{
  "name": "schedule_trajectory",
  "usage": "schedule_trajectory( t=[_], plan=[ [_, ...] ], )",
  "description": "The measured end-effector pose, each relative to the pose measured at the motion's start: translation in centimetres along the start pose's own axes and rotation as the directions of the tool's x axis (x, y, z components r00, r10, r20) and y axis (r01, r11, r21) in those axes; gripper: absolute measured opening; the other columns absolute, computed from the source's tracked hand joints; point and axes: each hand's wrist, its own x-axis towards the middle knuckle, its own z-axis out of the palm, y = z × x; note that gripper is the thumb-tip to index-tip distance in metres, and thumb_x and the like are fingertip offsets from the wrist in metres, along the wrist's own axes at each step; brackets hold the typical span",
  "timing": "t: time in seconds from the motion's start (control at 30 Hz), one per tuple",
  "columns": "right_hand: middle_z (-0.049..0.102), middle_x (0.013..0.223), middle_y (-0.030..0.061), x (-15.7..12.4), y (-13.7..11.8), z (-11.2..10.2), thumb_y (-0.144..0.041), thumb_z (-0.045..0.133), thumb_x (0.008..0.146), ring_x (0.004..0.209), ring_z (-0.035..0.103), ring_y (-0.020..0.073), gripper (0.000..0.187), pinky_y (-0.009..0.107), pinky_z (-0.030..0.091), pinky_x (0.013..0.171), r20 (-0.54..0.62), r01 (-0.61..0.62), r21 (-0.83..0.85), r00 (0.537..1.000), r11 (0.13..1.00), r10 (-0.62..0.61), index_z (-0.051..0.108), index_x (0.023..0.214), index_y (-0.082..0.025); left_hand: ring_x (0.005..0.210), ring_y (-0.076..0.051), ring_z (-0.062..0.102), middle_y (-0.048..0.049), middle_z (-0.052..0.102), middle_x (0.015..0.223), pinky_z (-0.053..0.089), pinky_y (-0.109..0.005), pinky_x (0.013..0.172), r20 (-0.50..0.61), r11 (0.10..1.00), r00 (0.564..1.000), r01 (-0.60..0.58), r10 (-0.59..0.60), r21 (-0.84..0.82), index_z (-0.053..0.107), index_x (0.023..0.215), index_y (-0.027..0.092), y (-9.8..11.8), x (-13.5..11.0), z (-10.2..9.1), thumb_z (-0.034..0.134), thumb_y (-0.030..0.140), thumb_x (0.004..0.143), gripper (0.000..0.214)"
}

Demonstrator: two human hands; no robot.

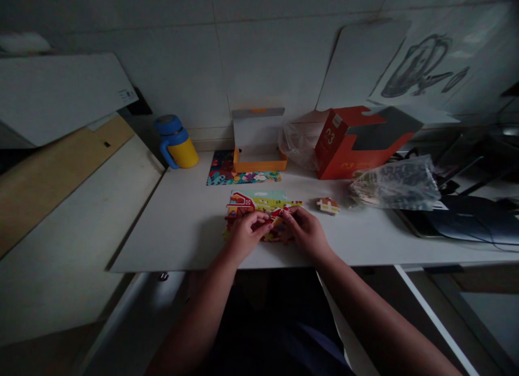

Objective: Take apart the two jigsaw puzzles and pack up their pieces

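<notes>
Both hands meet over a partly visible farm-scene jigsaw puzzle [263, 196] with a red barn, on the white table. My left hand [247, 232] pinches a small red, white and yellow puzzle piece [277, 216] from the left. On its other side, my right hand [305, 230] has thumb and fingers closed on the same piece. The hands cover much of the puzzle's lower part. Right of them lies a small stack of puzzle pieces [327, 205], brown and cream on top.
Behind the puzzle, an open orange box [259, 166] stands on a colourful printed sheet [219, 173]. A blue and yellow flask [178, 143] is at back left. To the right are a red-orange box [348, 154], a clear plastic bag [399, 184] and a dark laptop-like object [458, 224].
</notes>
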Motion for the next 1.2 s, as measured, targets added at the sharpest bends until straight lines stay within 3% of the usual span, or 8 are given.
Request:
schedule_trajectory(
  t=[0.17, 0.3, 0.47, 0.57, 0.67, 0.87, 1.03, 1.2],
  plan=[
    [0.068, 0.079, -0.0004, 0.2, 0.2, -0.8, -0.06, 0.072, 0.089, 0.06, 0.064, 0.0168, 0.039, 0.032, 0.057, 0.058, 0.17, -0.148, 0.265, 0.98, 0.953, 0.105, 0.06, 0.093, -0.023, 0.086, -0.019, 0.072, -0.0056, 0.077, 0.099, 0.057, -0.029, 0.08, 0.095, 1.0, 0.995, 0.007, -0.006, -0.019, 0.071, 0.103, 0.02, -0.5, -0.2, -0.1, 0.073, 0.037, 0.09, 0.022],
    [0.068, 0.08, -0.0011, 0.2, 0.5, -1.1, -0.057, 0.071, 0.09, 0.063, 0.065, 0.0167, 0.035, 0.031, 0.057, 0.062, 0.151, -0.14, 0.314, 0.984, 0.939, 0.096, 0.063, 0.094, -0.024, 0.09, -0.019, 0.072, -0.0061, 0.077, 0.105, 0.058, -0.031, 0.083, 0.065, 0.999, 0.998, 0.016, -0.013, -0.035, 0.071, 0.109, 0.02, -0.7, -0.3, -0.2, 0.072, 0.035, 0.09, 0.024],
    [0.075, 0.093, 0.0045, 0.1, 0.2, -0.4, -0.057, 0.069, 0.092, 0.082, 0.07, 0.0216, 0.034, 0.034, 0.057, 0.075, 0.084, 0.064, -0.014, 0.994, 0.998, -0.063, 0.072, 0.099, -0.024, 0.098, -0.019, 0.071, -0.0069, 0.076, 0.106, 0.056, -0.031, 0.09, -0.036, 0.991, 0.999, -0.036, 0.032, -0.131, 0.071, 0.111, 0.02, -0.8, 0.0, -0.4, 0.071, 0.029, 0.091, 0.022],
    [0.076, 0.098, 0.0069, 0.1, 0.2, 0.1, -0.054, 0.068, 0.093, 0.087, 0.071, 0.0232, 0.032, 0.036, 0.056, 0.081, 0.009, 0.179, -0.211, 0.983, 0.961, -0.181, 0.075, 0.101, -0.024, 0.086, -0.016, 0.07, -0.0068, 0.075, 0.101, 0.056, -0.027, 0.081, -0.053, 0.987, 0.998, -0.04, 0.032, -0.153, 0.071, 0.111, 0.019, -1.0, 0.0, -0.5, 0.069, 0.034, 0.093, 0.023],
    [0.077, 0.096, 0.0071, 0.1, 0.4, 0.2, -0.053, 0.069, 0.093, 0.085, 0.073, 0.0234, 0.031, 0.036, 0.057, 0.078, -0.047, 0.151, -0.252, 0.985, 0.956, -0.168, 0.074, 0.103, -0.025, 0.08, -0.014, 0.068, -0.0065, 0.075, 0.099, 0.055, -0.026, 0.077, -0.051, 0.989, 0.998, -0.036, 0.029, -0.142, 0.071, 0.11, 0.019, -1.2, 0.1, -0.5, 0.069, 0.036, 0.094, 0.024],
    [0.077, 0.088, 0.006, 0.1, 0.5, 0.4, -0.054, 0.07, 0.091, 0.077, 0.074, 0.0233, 0.033, 0.034, 0.058, 0.067, -0.06, 0.042, -0.256, 0.996, 0.966, -0.06, 0.07, 0.104, -0.024, 0.097, -0.018, 0.071, -0.0061, 0.075, 0.104, 0.055, -0.029, 0.087, -0.023, 0.995, 0.999, -0.042, 0.04, -0.09, 0.071, 0.108, 0.021, -1.4, 0.0, -0.4, 0.068, 0.031, 0.094, 0.018],
    [0.077, 0.097, 0.0069, 0.5, 0.5, 0.5, -0.049, 0.067, 0.093, 0.083, 0.074, 0.0223, 0.029, 0.034, 0.057, 0.073, -0.048, 0.113, -0.39, 0.989, 0.914, -0.142, 0.072, 0.108, -0.025, 0.095, -0.017, 0.071, -0.0056, 0.074, 0.103, 0.055, -0.03, 0.089, -0.021, 0.993, 0.999, -0.051, 0.049, -0.106, 0.069, 0.104, 0.02, -1.0, -0.1, -0.3, 0.07, 0.03, 0.092, 0.015],
    [0.077, 0.088, 0.0038, 0.5, 0.6, 0.6, -0.049, 0.065, 0.094, 0.075, 0.07, 0.0201, 0.028, 0.031, 0.054, 0.067, 0.007, 0.096, -0.361, 0.995, 0.928, -0.1, 0.069, 0.108, -0.025, 0.094, -0.018, 0.071, -0.0054, 0.073, 0.1, 0.056, -0.03, 0.086, 0.007, 0.988, 1.0, -0.029, 0.031, -0.155, 0.065, 0.104, 0.02, -0.8, 0.0, -0.2, 0.071, 0.029, 0.091, 0.017]
  ],
)
